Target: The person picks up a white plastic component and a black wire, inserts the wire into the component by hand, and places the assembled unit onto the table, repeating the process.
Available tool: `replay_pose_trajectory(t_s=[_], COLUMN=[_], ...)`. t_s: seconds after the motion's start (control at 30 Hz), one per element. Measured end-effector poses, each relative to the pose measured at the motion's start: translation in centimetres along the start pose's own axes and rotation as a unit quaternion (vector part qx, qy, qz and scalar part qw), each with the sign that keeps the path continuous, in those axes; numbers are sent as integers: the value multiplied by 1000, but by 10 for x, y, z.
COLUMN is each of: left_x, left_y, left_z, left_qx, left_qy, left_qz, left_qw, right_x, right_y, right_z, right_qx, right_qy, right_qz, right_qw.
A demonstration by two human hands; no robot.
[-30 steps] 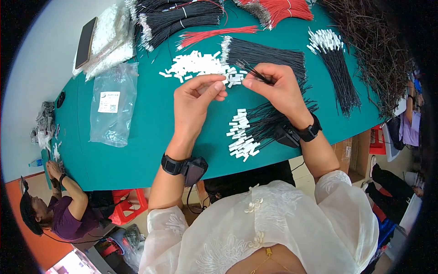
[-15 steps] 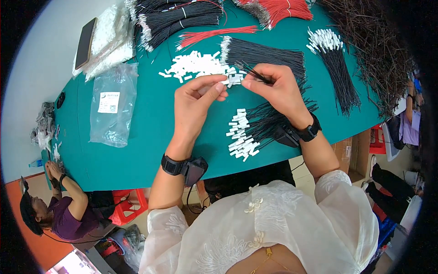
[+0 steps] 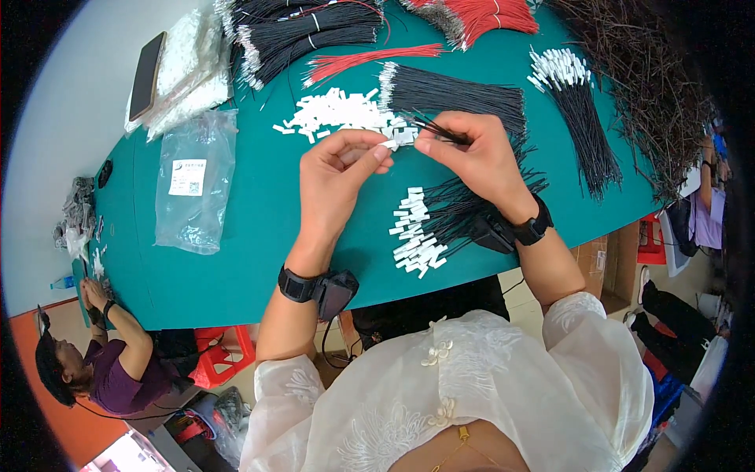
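My left hand [image 3: 336, 175] pinches a small white plastic connector housing [image 3: 389, 145] between thumb and forefinger. Just to its right, my right hand [image 3: 486, 157] is closed round a few black wires [image 3: 437, 130], their ends pointing left. The fingertips of both hands are close together, and I cannot tell whether a wire touches the housing. Behind them lies a loose pile of white housings [image 3: 334, 110]. Black wires tipped with white housings [image 3: 421, 232] are spread in front of my right hand. A bundle of bare-ended black wires [image 3: 464, 88] rests beyond it.
On the green table [image 3: 275, 267] lie a clear plastic bag [image 3: 208, 212], a phone [image 3: 148, 75] on bags of white parts, red wires [image 3: 373, 61], black bundles [image 3: 314, 39], a housed bundle [image 3: 586, 134] and a dark tangled heap [image 3: 653, 86]. Another person [image 3: 118, 362] sits at left.
The wire ends in my right hand have shifted slightly, and the housing in my left fingers has turned a little. Otherwise both hands keep nearly the same place.
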State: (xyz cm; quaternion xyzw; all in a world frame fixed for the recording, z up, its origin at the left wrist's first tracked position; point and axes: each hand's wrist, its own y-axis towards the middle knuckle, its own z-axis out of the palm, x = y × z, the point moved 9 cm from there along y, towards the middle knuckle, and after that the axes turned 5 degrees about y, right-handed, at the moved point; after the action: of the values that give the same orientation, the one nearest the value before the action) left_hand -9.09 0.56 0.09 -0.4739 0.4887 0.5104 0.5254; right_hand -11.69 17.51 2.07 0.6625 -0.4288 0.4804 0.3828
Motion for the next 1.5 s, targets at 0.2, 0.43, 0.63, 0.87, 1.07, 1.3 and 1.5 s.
replay_pose_trajectory(t_s=[0.2,0.43,0.63,0.87,1.07,1.3,1.5], left_x=[2,6,9,18,15,19,22], left_y=[-1,-1,-2,-2,-1,0,0], left_z=[3,3,4,13,3,6,7], left_qx=[17,9,11,23,-8,12,19], left_qy=[8,7,11,-29,-59,-84,-105], left_qz=[-14,-21,-28,-51,-54,-62,-75], left_qw=[1000,1000,999,998,997,994,991], right_x=[3,3,3,7,6,13,18], right_y=[1,0,0,1,-1,-1,-3], right_z=[0,3,4,3,3,8,10], right_qx=[-7,-4,7,-3,-4,2,9], right_qy=[19,1,-18,-9,-4,-11,-17], right_qz=[-36,-42,-30,-57,-43,-73,-91], right_qw=[999,999,999,998,999,997,996])
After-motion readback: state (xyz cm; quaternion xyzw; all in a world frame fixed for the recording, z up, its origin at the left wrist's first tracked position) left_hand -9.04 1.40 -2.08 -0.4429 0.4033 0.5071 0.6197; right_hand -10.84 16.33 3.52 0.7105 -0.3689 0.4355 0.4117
